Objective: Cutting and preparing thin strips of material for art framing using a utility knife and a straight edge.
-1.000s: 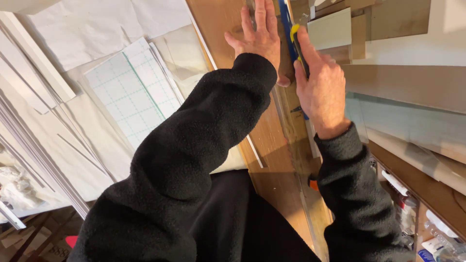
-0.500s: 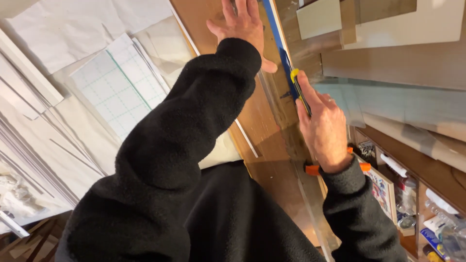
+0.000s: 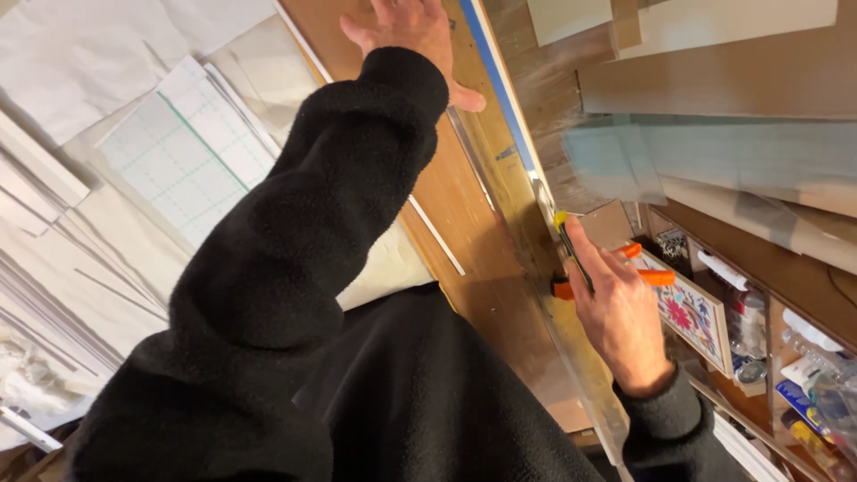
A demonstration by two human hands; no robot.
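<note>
Gridded sheets (image 3: 183, 147) lie on the paper-covered table at my left. My left hand (image 3: 412, 34) is spread flat, fingers open, pressing the brown board (image 3: 446, 192) beside the long straightedge (image 3: 500, 98). Further right, my right hand (image 3: 616, 312) is closed around a yellow-tipped knife (image 3: 569, 243), its tip against the straightedge near the board's near edge. An orange clamp (image 3: 656, 278) sits just beside that hand.

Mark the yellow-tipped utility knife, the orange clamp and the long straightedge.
yellow-tipped utility knife (image 3: 566, 234): head view, upper body.
orange clamp (image 3: 656, 278): head view, right handle.
long straightedge (image 3: 500, 170): head view, middle stretch.
</note>
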